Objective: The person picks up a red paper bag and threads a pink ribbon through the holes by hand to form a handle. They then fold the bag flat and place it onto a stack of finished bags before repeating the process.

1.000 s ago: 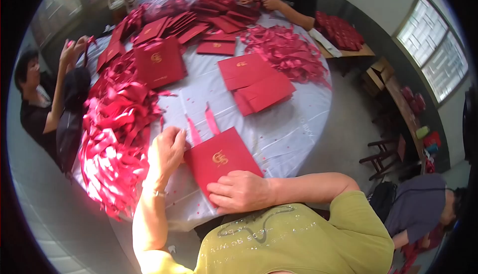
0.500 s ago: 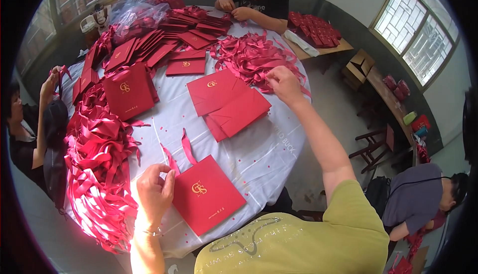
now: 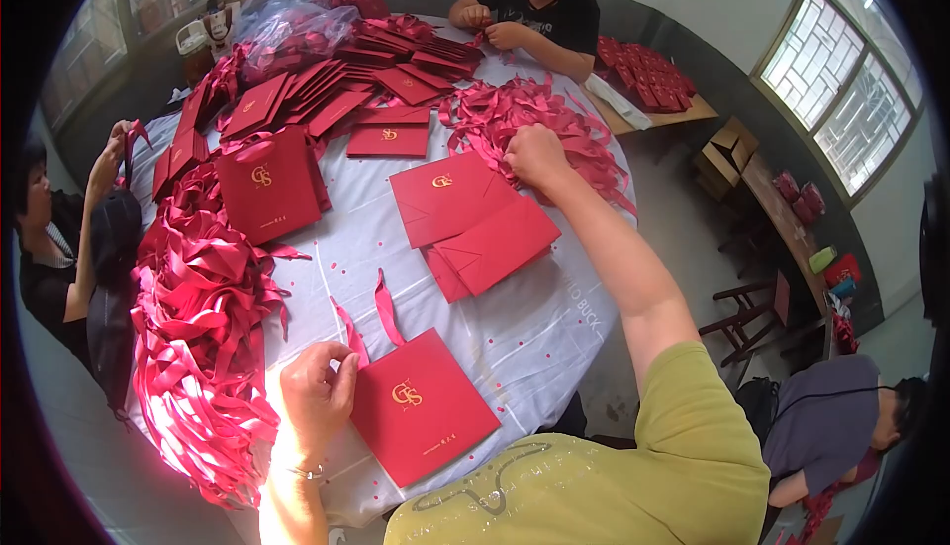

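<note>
A red paper gift bag [image 3: 426, 408] with a gold emblem lies flat before me, two pink-red ribbon handles [image 3: 386, 309] sticking up from its top edge. My left hand [image 3: 319, 387] is at the bag's upper left corner, fingers curled and thumb pressed in; what they hold, if anything, is hidden. Reaching away, my right hand [image 3: 537, 157] is at the near edge of a loose heap of pink-red ribbons [image 3: 495, 114]. Its fingers are bent together, and I cannot make out what is between them. Just left of that forearm lie folded red bags [image 3: 455, 189], overlapping.
A large ribbon pile [image 3: 198, 347] covers the table's left side. Stacked red bags [image 3: 327, 99] and clear plastic [image 3: 282, 30] fill the far side. People sit across [image 3: 534, 15] and at left [image 3: 59, 248]; another [image 3: 821, 426] is at lower right, near a stool [image 3: 747, 317].
My right hand has come down and left onto the ribbon heap. The left hand stays by the bag's corner. The whole view has shifted slightly.
</note>
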{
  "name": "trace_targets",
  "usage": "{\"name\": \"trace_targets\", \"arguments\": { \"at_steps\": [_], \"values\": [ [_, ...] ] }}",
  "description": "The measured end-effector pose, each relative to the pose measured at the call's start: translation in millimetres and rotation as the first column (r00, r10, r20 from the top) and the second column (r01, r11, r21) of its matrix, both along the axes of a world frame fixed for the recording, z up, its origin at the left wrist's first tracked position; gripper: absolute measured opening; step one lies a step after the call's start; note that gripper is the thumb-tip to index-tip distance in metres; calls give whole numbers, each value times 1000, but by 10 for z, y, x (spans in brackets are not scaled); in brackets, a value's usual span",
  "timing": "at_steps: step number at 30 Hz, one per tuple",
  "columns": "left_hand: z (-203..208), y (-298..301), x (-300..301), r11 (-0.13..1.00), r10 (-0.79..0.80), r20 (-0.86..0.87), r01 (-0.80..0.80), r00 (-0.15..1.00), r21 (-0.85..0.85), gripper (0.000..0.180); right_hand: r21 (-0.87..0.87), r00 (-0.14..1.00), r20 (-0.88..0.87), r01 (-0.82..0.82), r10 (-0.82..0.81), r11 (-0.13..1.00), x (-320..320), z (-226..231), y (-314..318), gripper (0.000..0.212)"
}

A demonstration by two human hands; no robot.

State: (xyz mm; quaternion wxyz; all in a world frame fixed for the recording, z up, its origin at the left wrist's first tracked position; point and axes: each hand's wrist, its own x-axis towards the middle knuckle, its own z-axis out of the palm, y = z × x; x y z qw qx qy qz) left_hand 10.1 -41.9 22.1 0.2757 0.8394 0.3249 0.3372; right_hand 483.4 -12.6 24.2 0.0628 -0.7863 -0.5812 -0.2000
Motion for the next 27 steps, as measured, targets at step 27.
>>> {"name": "trace_targets", "arguments": {
  "at_steps": [27],
  "values": [
    [77, -21, -53, 998, -25, 7, 25, 1000, 56, 6, 367, 789, -584, 48, 190, 929, -1, -1, 61, 17]
  ]
}}
